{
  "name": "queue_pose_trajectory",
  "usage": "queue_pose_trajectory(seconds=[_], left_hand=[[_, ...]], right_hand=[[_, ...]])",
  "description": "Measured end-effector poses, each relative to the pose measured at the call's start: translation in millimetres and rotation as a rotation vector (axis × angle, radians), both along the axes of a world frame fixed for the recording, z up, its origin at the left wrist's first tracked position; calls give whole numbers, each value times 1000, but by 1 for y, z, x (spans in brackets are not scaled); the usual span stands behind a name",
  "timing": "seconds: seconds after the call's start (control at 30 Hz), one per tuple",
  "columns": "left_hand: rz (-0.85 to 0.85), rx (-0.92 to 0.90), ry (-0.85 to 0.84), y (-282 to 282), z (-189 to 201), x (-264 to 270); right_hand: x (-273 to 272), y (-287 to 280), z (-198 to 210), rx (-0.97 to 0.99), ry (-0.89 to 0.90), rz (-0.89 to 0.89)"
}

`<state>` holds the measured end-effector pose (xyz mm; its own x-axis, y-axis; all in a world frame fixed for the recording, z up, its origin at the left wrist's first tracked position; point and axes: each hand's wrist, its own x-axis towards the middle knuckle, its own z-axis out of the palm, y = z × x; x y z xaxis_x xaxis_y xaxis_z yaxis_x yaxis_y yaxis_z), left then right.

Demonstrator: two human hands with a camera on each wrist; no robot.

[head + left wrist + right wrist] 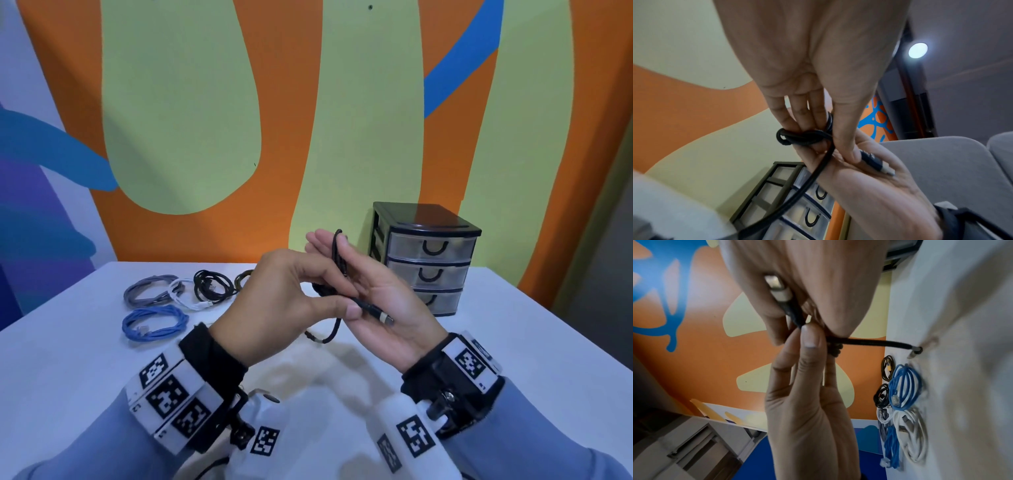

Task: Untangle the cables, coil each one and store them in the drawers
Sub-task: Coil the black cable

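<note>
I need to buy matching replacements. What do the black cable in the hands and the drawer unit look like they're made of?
The black cable looks fabric-braided with a matte finish, ending in a silvery metal plug. The drawer unit looks like plastic: a glossy black frame that reflects light, with clear see-through drawers.

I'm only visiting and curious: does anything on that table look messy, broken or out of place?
Nothing stands out. The coiled cables lie in tidy loops on the table, the drawer unit stands upright and closed, and both hands are winding a black cable.
</note>
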<state>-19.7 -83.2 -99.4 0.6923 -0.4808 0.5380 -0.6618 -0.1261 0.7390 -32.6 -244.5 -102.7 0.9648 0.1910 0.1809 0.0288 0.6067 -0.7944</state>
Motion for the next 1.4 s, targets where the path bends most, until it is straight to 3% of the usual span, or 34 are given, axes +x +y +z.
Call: queue_pose_trajectory(seconds=[0.17,0.27,0.33,0.47,0.6,0.9,1.2,1.3,1.4], left_hand=[[-111,-149,162,5,3,1],[-135,-284,222,8,6,4],[-189,-334,289,10,7,6],[-407,-361,448,9,5,2],[-463,-359,513,10,8,-3],[9,-414,479,14,21,2],[321,-236,128,15,18,8],[289,-334,45,15,17,9],[240,-451,59,15,18,9]], right_hand=[[4,-5,-1,-104,14,-53],[7,-11,1,-304,-65,-303],[10,-15,-2,-413,-120,-371],[9,-7,-4,-293,-59,-17],[8,-5,-3,-221,-42,42],[9,-10,4,-165,-110,-129],[2,2,3,-260,-274,-307],[4,4,2,-187,-185,-242],[3,-3,5,-109,-82,-32]])
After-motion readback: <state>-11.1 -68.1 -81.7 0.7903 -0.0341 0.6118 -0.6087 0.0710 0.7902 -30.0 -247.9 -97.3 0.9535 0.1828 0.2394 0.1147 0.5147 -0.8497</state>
